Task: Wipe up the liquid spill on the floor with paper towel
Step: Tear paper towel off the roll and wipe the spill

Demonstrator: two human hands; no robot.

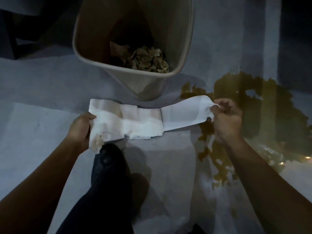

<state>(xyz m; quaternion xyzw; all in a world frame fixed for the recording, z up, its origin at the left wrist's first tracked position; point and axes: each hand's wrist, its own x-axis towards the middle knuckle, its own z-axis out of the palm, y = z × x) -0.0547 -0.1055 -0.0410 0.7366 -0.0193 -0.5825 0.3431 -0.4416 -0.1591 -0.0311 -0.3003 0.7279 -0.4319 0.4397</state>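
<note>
**Two hands stretch a paper towel above the floor**

Two hands hold a long white paper towel strip (146, 119), partly stained brown, in the air above the grey smooth floor (42, 92). The left hand (81, 130) grips its folded, thicker end. The right hand (227, 119) pinches the thin free end. The brown liquid spill (258, 105) lies near the right edge of the floor, beside a beige plastic waste bin (94, 48) with crumpled stained papers (148, 59) inside.

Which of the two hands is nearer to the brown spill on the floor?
Right. The right hand pinches the paper towel over the spill's edge; the left hand grips the towel's other end, away from it.
</note>
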